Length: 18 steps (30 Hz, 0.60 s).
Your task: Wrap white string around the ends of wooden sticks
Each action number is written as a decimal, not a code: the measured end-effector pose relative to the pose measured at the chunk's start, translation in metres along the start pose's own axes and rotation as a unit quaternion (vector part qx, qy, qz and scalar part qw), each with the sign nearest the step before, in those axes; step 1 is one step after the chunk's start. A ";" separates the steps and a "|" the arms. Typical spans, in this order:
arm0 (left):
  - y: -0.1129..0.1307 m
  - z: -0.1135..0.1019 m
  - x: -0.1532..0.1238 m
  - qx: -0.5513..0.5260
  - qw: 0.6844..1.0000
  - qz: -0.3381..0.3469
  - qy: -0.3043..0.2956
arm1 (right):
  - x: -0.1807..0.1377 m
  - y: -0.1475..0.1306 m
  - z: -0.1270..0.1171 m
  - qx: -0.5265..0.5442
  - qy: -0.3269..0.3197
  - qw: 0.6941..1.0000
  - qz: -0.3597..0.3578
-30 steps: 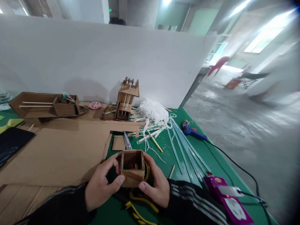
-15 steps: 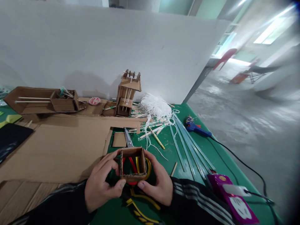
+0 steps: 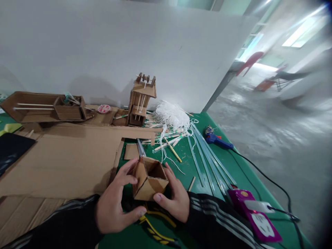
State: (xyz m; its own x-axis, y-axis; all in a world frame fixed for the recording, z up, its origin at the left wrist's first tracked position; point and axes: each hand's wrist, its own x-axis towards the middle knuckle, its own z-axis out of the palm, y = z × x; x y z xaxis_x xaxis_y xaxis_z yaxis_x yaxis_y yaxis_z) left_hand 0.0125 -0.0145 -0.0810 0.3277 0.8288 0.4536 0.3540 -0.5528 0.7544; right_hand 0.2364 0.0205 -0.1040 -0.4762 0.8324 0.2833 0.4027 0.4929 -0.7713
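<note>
A small brown cardboard box [image 3: 150,188], open on its upper side, is tilted between my two hands above the green table. My right hand [image 3: 176,197] grips its right side, thumb on the front face. My left hand [image 3: 114,200] has its fingertips against the left face, with the thumb spread away from the box. Behind the box lie scissors [image 3: 141,148], blades showing and handles hidden. Below the box is a tool with black-and-yellow handles [image 3: 155,233], its head hidden. A flat cardboard piece [image 3: 131,151] lies beside the scissors.
Large cardboard sheets [image 3: 77,159] cover the left. Cardboard models [image 3: 138,100] stand at the back near tangled white string [image 3: 172,116]. Clear glue sticks [image 3: 204,159], a blue glue gun [image 3: 219,141] with a cord and a purple power strip [image 3: 252,214] lie to the right.
The box has turned and tilted in my hands, so its outer faces now show and the view through it is gone. My left thumb has moved off the box.
</note>
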 end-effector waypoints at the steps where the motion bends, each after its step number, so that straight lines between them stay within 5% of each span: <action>1: -0.001 0.000 0.001 -0.007 1.000 0.006 0.001 | -0.001 0.001 0.001 -0.002 0.001 1.000 -0.001; 12: 0.000 -0.002 -0.002 0.098 0.994 0.021 0.035 | -0.001 -0.001 0.003 0.027 -0.048 0.998 -0.004; 18: 0.002 -0.004 0.000 0.115 0.992 0.023 0.041 | -0.001 0.000 0.003 0.031 -0.025 0.999 -0.008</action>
State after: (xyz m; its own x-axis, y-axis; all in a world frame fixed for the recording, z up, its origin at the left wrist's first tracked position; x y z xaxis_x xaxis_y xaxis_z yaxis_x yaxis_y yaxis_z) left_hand 0.0095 -0.0158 -0.0773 0.2801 0.8007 0.5295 0.5337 -0.5884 0.6074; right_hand 0.2344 0.0192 -0.1060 -0.5208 0.8102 0.2691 0.3461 0.4885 -0.8010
